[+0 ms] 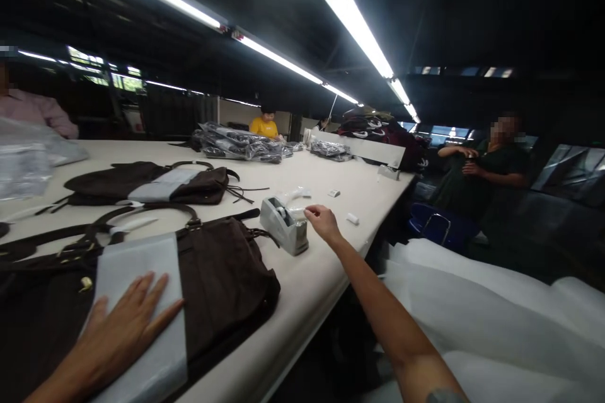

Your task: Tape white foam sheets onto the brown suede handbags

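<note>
My left hand [125, 318] lies flat with fingers spread on a white foam sheet [137, 264] wrapped across a dark brown bag [222, 277] on the table. My right hand [322, 221] reaches out to a grey tape dispenser [285, 225], its fingers pinched at the tape end on top. Whether tape is between the fingers is too small to tell.
A second brown bag [142, 182] with a white wrap lies farther back on the white table [312, 283]. Plastic-wrapped bags [241, 143] are piled at the far end. Small white pieces [352, 218] lie near the edge. White foam sheets [472, 308] hang at right. Other people stand around.
</note>
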Action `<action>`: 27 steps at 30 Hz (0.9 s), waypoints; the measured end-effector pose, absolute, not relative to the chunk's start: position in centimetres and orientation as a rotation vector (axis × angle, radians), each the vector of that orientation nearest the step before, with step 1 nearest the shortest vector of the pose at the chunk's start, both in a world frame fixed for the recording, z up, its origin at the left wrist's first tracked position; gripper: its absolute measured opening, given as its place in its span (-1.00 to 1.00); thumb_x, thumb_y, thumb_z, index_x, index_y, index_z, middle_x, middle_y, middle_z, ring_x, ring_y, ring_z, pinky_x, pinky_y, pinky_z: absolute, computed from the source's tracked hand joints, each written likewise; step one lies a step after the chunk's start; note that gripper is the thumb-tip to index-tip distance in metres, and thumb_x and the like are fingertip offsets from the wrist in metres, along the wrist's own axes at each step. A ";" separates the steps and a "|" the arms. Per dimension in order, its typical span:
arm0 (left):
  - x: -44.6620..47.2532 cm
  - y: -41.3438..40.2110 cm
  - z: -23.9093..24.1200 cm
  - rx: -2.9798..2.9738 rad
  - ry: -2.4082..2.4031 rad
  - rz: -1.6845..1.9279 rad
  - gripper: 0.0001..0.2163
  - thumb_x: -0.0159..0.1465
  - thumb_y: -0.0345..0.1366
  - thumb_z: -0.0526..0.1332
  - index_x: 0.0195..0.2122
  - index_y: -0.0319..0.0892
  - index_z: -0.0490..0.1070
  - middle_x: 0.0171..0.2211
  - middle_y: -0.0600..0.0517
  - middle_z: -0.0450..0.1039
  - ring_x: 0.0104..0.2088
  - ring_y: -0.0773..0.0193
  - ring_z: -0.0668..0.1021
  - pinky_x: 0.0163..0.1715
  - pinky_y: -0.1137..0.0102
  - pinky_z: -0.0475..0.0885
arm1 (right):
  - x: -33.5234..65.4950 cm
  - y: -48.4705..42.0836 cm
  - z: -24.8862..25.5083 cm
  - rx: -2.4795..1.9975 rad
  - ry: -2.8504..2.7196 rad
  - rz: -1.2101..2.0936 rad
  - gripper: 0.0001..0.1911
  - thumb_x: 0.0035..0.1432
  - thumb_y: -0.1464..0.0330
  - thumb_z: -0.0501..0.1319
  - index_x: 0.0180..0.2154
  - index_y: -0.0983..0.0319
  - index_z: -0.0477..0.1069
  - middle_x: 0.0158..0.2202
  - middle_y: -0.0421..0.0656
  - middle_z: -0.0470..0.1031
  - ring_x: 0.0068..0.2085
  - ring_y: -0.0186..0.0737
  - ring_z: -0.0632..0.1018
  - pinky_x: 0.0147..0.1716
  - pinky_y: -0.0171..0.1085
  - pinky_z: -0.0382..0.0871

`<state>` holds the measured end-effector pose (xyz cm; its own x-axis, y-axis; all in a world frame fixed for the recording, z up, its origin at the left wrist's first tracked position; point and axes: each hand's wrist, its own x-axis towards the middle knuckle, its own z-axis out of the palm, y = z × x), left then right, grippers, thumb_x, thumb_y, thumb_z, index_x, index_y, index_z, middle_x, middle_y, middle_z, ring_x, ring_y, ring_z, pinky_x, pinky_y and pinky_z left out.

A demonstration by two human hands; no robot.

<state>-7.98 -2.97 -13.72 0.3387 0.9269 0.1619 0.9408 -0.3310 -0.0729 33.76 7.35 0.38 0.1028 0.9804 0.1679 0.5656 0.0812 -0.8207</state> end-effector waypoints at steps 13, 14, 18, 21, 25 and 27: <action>-5.7 -4.8 -11.0 -2.283 -1.870 0.060 -0.55 0.29 -0.36 0.00 0.16 0.24 0.26 0.34 -0.02 0.01 0.34 -0.12 0.01 0.20 -0.25 -0.12 | 32.6 12.9 0.9 -1.590 -1.593 1.138 -0.86 -0.12 0.35 0.35 -0.53 0.31 0.48 -0.50 -0.17 0.50 -0.41 -0.34 0.45 -0.38 -0.34 0.29; -5.8 -4.7 -11.2 -2.287 -1.869 0.037 -0.55 0.30 -0.35 0.00 0.16 0.23 0.26 0.34 -0.03 0.01 0.34 -0.12 0.02 0.20 -0.25 -0.11 | 32.6 12.4 1.1 -1.542 -1.590 1.110 -0.83 -0.12 0.32 0.35 -0.51 0.31 0.48 -0.47 -0.16 0.52 -0.37 -0.31 0.47 -0.33 -0.33 0.30; -5.9 -4.6 -11.6 -2.306 -1.853 -0.006 -0.54 0.26 -0.40 0.02 0.12 0.24 0.32 0.33 -0.04 0.04 0.34 -0.17 0.01 0.18 -0.29 -0.13 | 33.4 9.9 2.1 -1.335 -1.601 1.010 -0.68 -0.06 0.14 0.31 -0.42 0.29 0.50 -0.35 -0.14 0.56 -0.24 -0.30 0.49 -0.20 -0.32 0.30; -5.9 -4.6 -11.4 -2.326 -1.837 -0.060 -0.51 0.23 -0.46 0.01 0.10 0.22 0.36 0.32 -0.04 0.07 0.33 -0.17 0.02 0.18 -0.31 -0.16 | 34.2 8.1 2.0 -1.218 -1.626 0.948 -0.63 -0.07 0.08 0.30 -0.46 0.29 0.47 -0.44 -0.15 0.54 -0.35 -0.32 0.49 -0.26 -0.31 0.32; -5.6 -4.9 -10.5 -2.355 -1.854 -0.034 -0.52 0.23 -0.43 0.03 0.10 0.22 0.36 0.31 -0.05 0.10 0.32 -0.20 0.07 0.17 -0.32 -0.12 | 35.1 6.8 0.0 -1.278 -1.570 0.927 -0.65 -0.07 0.10 0.30 -0.53 0.27 0.41 -0.63 -0.22 0.44 -0.57 -0.37 0.41 -0.48 -0.34 0.29; -5.5 -5.0 -10.2 -2.346 -1.847 0.046 -0.52 0.25 -0.43 0.01 0.12 0.24 0.33 0.32 -0.06 0.09 0.32 -0.19 0.05 0.17 -0.31 -0.10 | 35.3 6.5 -1.5 -1.302 -1.547 0.912 -0.67 -0.06 0.12 0.30 -0.54 0.27 0.41 -0.65 -0.24 0.42 -0.61 -0.39 0.38 -0.54 -0.36 0.26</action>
<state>-5.54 -5.02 -10.20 0.2387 0.9684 0.0719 0.9637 -0.2271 -0.1403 35.34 6.53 -1.46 -0.0508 0.9842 0.1695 0.3282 0.1767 -0.9279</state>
